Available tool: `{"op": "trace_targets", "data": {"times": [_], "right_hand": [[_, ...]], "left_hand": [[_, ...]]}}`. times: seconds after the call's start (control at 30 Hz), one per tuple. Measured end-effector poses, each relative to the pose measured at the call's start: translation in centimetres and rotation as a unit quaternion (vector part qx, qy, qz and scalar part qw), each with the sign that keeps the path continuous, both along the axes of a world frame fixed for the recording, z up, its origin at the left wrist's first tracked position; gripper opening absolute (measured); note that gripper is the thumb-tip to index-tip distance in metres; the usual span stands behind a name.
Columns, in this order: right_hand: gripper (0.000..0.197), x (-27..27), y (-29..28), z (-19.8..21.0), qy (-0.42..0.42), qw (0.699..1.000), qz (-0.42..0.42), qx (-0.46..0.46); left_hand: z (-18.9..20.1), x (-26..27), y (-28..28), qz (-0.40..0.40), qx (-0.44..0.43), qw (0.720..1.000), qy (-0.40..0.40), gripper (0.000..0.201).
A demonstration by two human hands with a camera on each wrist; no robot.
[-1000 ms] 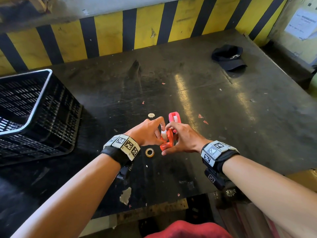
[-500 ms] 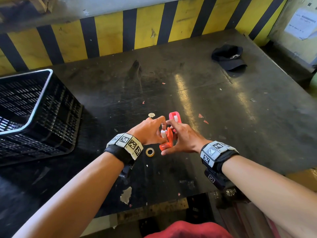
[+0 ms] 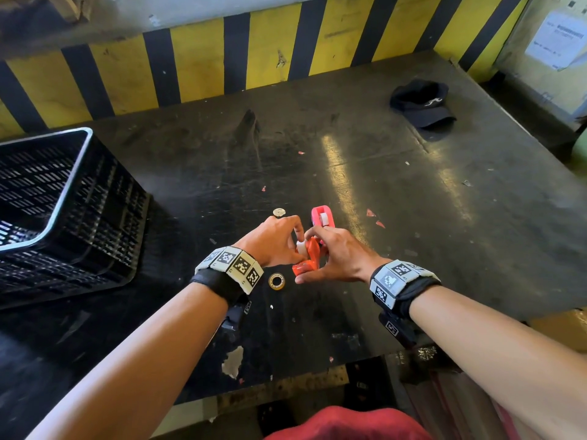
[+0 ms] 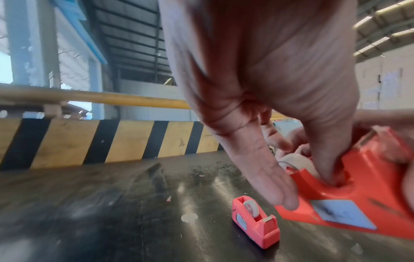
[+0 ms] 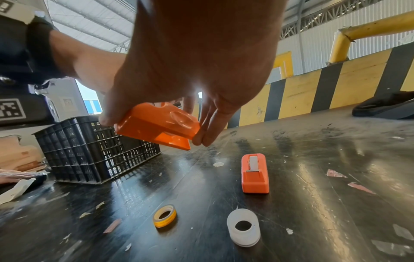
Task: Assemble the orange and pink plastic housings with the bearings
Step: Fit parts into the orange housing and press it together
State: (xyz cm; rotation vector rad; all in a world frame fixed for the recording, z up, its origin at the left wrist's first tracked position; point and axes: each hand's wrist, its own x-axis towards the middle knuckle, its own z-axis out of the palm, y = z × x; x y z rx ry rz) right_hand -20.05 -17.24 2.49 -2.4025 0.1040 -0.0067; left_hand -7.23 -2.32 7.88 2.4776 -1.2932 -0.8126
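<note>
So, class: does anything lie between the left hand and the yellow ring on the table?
Nothing visible does. The ring lies flat on the table just on the near side of the left hand, with only open surface between them. That hand is busy, though: together with the right hand it holds the orange housing.

- the head view looks steeply down from above onto the dark scuffed metal table (image 3: pixel 413 217), facing the yellow-and-black striped barrier (image 3: pixel 203 58), both forearms reaching in from the bottom edge.
- the left wrist view sits low, very close under the left hand (image 4: pixel 257 79), facing the same barrier.
- the right wrist view sits low under the right hand (image 5: pixel 201 53), looking across the tabletop.
- all three share the small pink plastic tape dispenser (image 3: pixel 321 217) standing on the table; head and right wrist views share the black slotted plastic crate (image 5: pixel 94 150).
</note>
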Motion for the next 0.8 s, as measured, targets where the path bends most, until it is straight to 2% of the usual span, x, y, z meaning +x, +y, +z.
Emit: {"op": "trace_targets", "data": {"times": [0.17, 0.3, 0.5, 0.8], "right_hand": [[0.085, 0.3, -0.4, -0.2, -0.021, 0.999, -0.005, 0.024], [0.089, 0.7, -0.7, -0.7, -0.038, 0.999, -0.027, 0.011], [0.092, 1.2, -0.6, -0.6, -0.044, 0.999, -0.028, 0.005], [0.087, 1.6, -0.3, -0.7, -0.046, 0.999, -0.025, 0.002]], "left_hand": [[0.2, 0.2, 1.0, 0.070, -0.039, 0.992, 0.102, 0.043], [0.2, -0.1, 1.4, 0.091, -0.071, 0.987, 0.113, 0.050], [0.0, 0.3, 1.7, 0.107, -0.107, 0.983, 0.105, 0.043], [0.2, 0.6, 1.9, 0.042, -0.119, 0.992, 0.003, 0.023]]}}
